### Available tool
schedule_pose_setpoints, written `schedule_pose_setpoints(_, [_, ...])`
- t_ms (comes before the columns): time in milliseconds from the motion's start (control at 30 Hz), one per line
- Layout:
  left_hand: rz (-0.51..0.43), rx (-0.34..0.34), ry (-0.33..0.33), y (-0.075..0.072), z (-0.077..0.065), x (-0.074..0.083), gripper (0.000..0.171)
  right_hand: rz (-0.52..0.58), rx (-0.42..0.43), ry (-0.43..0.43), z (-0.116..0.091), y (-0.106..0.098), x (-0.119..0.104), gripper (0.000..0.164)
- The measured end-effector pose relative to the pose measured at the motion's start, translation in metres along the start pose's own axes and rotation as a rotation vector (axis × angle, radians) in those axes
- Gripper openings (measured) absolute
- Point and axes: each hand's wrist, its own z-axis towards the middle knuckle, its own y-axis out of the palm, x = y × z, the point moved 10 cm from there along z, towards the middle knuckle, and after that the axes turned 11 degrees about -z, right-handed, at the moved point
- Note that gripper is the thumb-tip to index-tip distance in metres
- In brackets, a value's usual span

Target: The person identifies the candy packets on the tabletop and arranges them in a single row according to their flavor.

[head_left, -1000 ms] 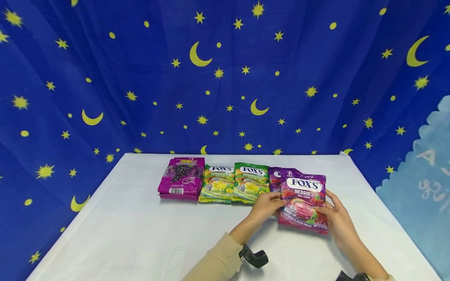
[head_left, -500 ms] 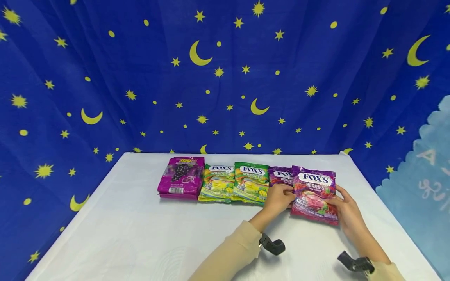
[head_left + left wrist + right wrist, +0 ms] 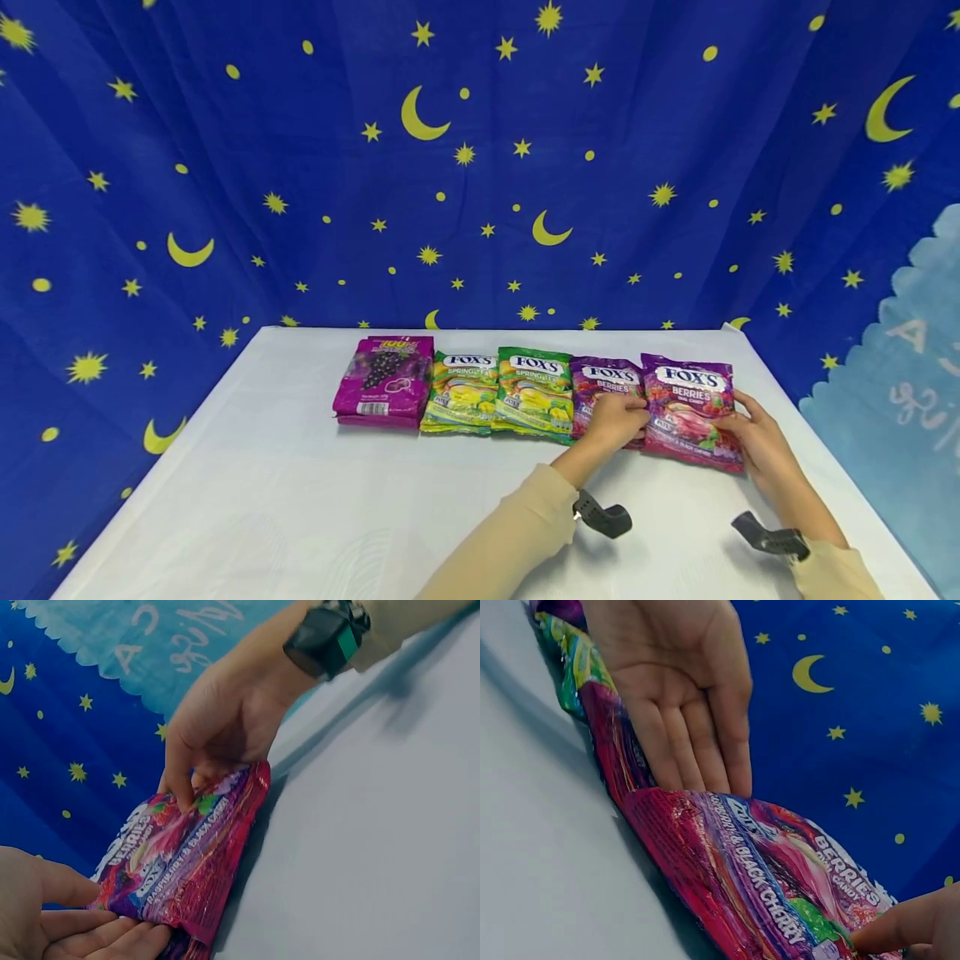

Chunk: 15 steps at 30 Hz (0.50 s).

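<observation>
A purple-red Fox's Berries candy bag [image 3: 691, 414] lies at the right end of a row of bags, its lower edge turned toward me. My right hand [image 3: 768, 442] grips its right side, thumb on the printed front and the other fingers partly hidden behind. At the bag's left edge is my left hand [image 3: 617, 419], over a second Berries bag [image 3: 604, 381]. In the right wrist view the left hand's fingers [image 3: 684, 746] are straight, their tips at the held bag's edge. The left wrist view shows the right hand [image 3: 217, 724] on the bag's far side.
Left of the Berries bags lie two green-yellow Fox's Spring Tea bags [image 3: 534, 390] and a magenta bag with a dark grape picture [image 3: 385, 379]. All rest on a white table [image 3: 247, 500]. Behind hangs a blue star-and-moon curtain [image 3: 337, 167].
The held Berries bag has moved right and slightly back, off the second Berries bag, which now shows more of its front. Both hands have moved right with it.
</observation>
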Motion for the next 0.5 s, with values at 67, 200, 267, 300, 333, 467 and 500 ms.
schedule_pose_setpoints(67, [-0.011, 0.007, -0.023, 0.0, -0.001, -0.001, 0.022, -0.061, 0.023, 0.002, 0.001, -0.002, -0.001, 0.078])
schedule_pose_setpoints(200, [-0.004, 0.008, -0.048, 0.001, -0.004, -0.002, 0.025, -0.163, 0.078, 0.015, 0.003, -0.006, -0.004, 0.076])
schedule_pose_setpoints(267, [-0.007, 0.005, -0.045, 0.001, -0.006, -0.001, 0.025, -0.203, 0.1, 0.01, 0.004, -0.006, -0.005, 0.076])
schedule_pose_setpoints(300, [-0.015, 0.003, -0.042, 0.001, -0.006, -0.001, 0.025, -0.227, 0.11, 0.003, 0.005, -0.007, -0.006, 0.076])
schedule_pose_setpoints(333, [-0.02, 0.002, -0.036, 0.002, -0.006, 0.0, 0.025, -0.253, 0.116, -0.004, 0.006, -0.007, -0.007, 0.076])
schedule_pose_setpoints(467, [-0.049, -0.018, -0.015, 0.004, -0.007, -0.001, 0.024, -0.339, 0.165, -0.04, 0.006, -0.007, -0.012, 0.073])
schedule_pose_setpoints(500, [-0.056, -0.025, -0.012, 0.005, -0.008, -0.001, 0.024, -0.358, 0.177, -0.048, 0.006, -0.007, -0.013, 0.072])
